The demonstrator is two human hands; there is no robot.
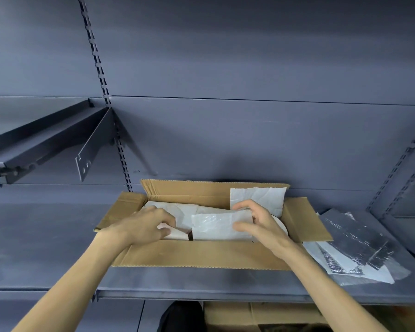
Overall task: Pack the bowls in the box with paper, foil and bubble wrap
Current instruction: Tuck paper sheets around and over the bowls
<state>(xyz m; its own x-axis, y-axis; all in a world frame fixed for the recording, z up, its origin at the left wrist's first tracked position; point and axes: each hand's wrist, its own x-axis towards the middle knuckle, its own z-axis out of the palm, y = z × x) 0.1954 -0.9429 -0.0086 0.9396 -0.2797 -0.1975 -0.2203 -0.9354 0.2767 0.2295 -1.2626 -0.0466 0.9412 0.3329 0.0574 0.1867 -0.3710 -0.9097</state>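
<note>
Padding is going into the box [201, 254], at lower centre. The right hand [261, 222] pinches a white sheet [219, 226] over a bowl [282, 227]; the left hand [146, 225], fingers curled, presses paper [177, 212] inside. Next, I judge, tuck the sheet down snugly. Foil [355, 243] lies at right.

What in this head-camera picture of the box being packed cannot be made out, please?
- Head view: the bowls; white paper and both hands cover them, so no count.
- What the left hand grips; its fingers hide it.
- The box floor, under paper.
- The lower carton, cut by the bottom edge.
</note>
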